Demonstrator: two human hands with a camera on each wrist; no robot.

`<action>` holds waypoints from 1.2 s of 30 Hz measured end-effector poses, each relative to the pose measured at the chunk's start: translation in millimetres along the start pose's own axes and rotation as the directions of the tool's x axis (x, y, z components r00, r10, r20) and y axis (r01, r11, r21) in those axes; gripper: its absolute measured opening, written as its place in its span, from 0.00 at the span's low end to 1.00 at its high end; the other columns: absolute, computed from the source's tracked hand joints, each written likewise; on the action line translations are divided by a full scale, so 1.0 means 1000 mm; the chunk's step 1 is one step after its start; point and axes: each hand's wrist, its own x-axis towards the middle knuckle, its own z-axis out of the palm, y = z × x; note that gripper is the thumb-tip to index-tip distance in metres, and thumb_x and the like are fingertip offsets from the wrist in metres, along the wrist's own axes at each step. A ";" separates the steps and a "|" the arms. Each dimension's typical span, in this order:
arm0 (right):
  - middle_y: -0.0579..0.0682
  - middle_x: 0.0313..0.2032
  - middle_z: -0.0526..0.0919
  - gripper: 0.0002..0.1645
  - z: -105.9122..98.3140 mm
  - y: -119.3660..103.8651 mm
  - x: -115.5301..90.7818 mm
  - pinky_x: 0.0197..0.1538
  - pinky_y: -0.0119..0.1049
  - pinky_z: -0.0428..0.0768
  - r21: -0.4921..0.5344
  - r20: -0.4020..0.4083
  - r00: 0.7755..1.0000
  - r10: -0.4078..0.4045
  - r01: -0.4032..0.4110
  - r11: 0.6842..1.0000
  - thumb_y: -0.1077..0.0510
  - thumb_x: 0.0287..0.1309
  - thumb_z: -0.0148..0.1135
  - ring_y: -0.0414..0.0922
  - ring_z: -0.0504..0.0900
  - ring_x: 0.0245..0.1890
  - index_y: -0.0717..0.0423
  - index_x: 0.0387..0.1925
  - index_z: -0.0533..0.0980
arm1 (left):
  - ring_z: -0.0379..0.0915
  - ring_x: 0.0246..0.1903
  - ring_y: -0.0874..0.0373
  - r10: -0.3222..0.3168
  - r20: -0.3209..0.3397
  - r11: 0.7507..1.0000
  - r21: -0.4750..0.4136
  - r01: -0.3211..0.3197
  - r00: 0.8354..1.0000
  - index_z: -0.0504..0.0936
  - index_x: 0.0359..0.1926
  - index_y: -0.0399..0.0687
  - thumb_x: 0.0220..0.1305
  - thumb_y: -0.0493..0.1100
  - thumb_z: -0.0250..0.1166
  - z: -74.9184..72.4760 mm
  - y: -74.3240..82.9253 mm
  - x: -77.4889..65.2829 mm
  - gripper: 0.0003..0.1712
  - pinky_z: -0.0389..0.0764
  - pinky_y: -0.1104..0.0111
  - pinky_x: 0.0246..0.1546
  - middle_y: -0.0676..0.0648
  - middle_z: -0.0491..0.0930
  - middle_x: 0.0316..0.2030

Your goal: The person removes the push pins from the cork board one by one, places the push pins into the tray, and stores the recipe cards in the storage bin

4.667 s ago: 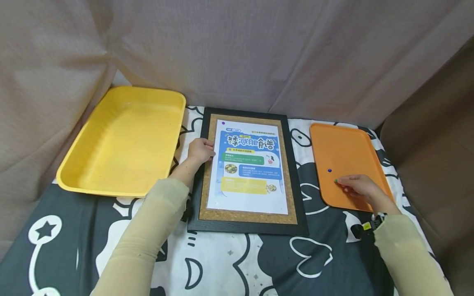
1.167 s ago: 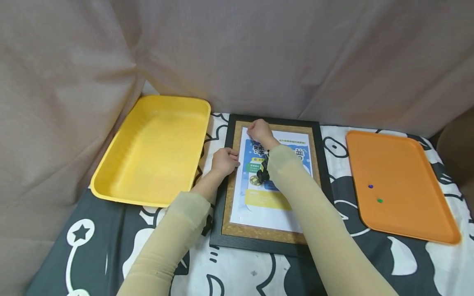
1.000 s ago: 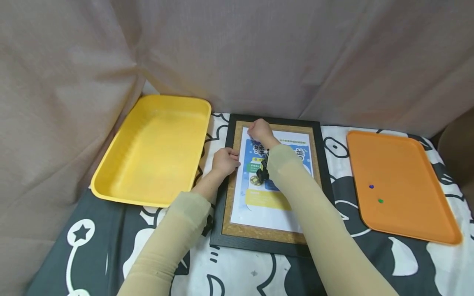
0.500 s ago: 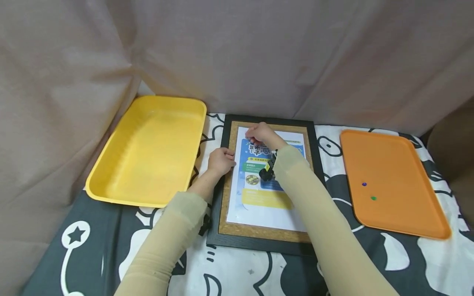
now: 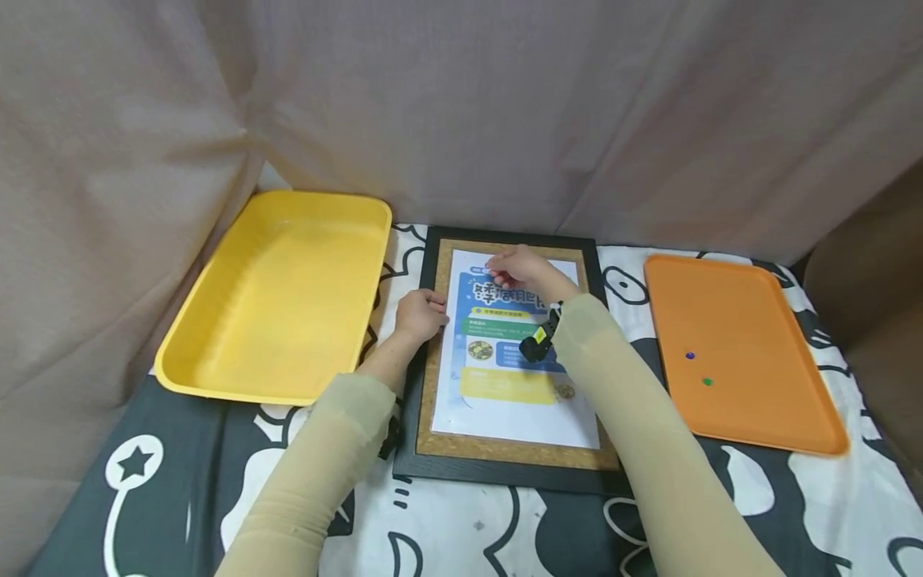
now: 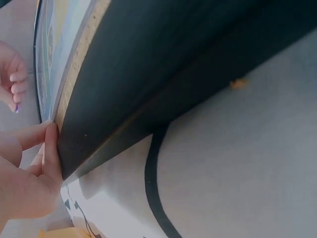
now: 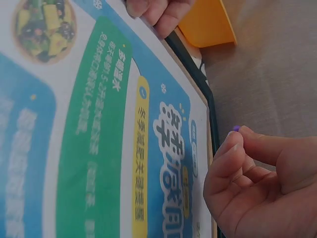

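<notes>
In the head view my right hand (image 5: 521,268) is over the upper part of a printed poster (image 5: 479,421). Its thumb and index finger pinch a small purple push pin (image 7: 237,128), which shows best in the right wrist view. The poster lies on a cork board (image 5: 497,450) with a black frame (image 5: 505,474). My left hand (image 5: 421,315) rests at the board's left side, fingertips at the poster's edge and the frame. In the left wrist view the left thumb and fingers (image 6: 51,148) lie against the frame's inner edge.
A deep yellow tray (image 5: 281,296) stands left of the board. To the right lies an orange tray (image 5: 757,385) holding a blue pin (image 5: 690,355) and a green pin (image 5: 707,382). A patterned cloth (image 5: 433,529) covers the table, and a grey-brown curtain (image 5: 461,112) hangs behind.
The green pin was set down on the orange tray and my right hand went to the poster's top-left corner. It now holds the purple pin from there, a little right of that corner.
</notes>
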 end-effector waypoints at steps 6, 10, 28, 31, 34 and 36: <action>0.44 0.23 0.71 0.19 -0.012 0.006 -0.008 0.26 0.25 0.69 0.011 0.021 1.000 0.008 -0.008 1.000 0.55 0.68 0.48 0.37 0.69 0.21 0.63 0.54 0.69 | 0.81 0.35 0.53 0.008 0.005 1.000 0.004 -0.008 1.000 0.78 0.48 0.38 0.58 0.32 0.62 -0.001 0.001 0.003 0.16 0.83 0.71 0.33 0.41 0.82 0.41; 0.45 0.24 0.71 0.18 -0.019 0.010 -0.014 0.26 0.24 0.69 0.035 0.020 1.000 0.020 -0.021 0.999 0.55 0.68 0.48 0.36 0.69 0.21 0.62 0.54 0.69 | 0.81 0.35 0.53 0.000 0.004 1.000 0.003 0.000 1.000 0.78 0.48 0.38 0.58 0.31 0.62 -0.001 0.000 0.005 0.15 0.83 0.71 0.33 0.41 0.82 0.41; 0.47 0.29 0.71 0.25 -0.049 0.029 -0.048 0.29 0.23 0.72 0.009 0.026 0.999 -0.027 0.026 1.000 0.53 0.68 0.49 0.39 0.71 0.26 0.63 0.60 0.65 | 0.81 0.35 0.53 0.012 -0.005 1.000 0.011 -0.012 1.000 0.78 0.49 0.37 0.58 0.32 0.62 0.002 0.001 0.012 0.16 0.83 0.71 0.33 0.41 0.82 0.41; 0.47 0.29 0.71 0.26 -0.056 0.035 -0.053 0.27 0.22 0.71 0.038 0.044 0.998 -0.043 0.042 0.998 0.54 0.68 0.49 0.37 0.70 0.24 0.65 0.61 0.63 | 0.81 0.35 0.52 0.014 -0.002 1.000 0.015 -0.014 1.000 0.78 0.49 0.37 0.58 0.32 0.61 0.002 0.001 0.013 0.16 0.83 0.71 0.33 0.41 0.82 0.41; 0.47 0.28 0.72 0.26 -0.063 0.040 -0.058 0.27 0.22 0.72 0.059 0.047 0.997 -0.053 0.050 0.997 0.54 0.68 0.49 0.36 0.71 0.23 0.66 0.61 0.63 | 0.81 0.36 0.52 0.019 0.000 1.000 0.020 -0.019 1.000 0.78 0.49 0.38 0.59 0.32 0.61 0.002 0.001 0.014 0.16 0.83 0.70 0.33 0.41 0.82 0.41; 0.47 0.28 0.72 0.27 -0.067 0.042 -0.062 0.28 0.21 0.72 0.055 0.043 0.998 -0.054 0.052 0.997 0.54 0.67 0.49 0.37 0.71 0.23 0.66 0.61 0.62 | 0.81 0.36 0.52 0.019 -0.001 1.000 0.022 -0.019 1.000 0.78 0.49 0.38 0.59 0.32 0.61 0.002 0.001 0.014 0.16 0.83 0.70 0.34 0.41 0.82 0.41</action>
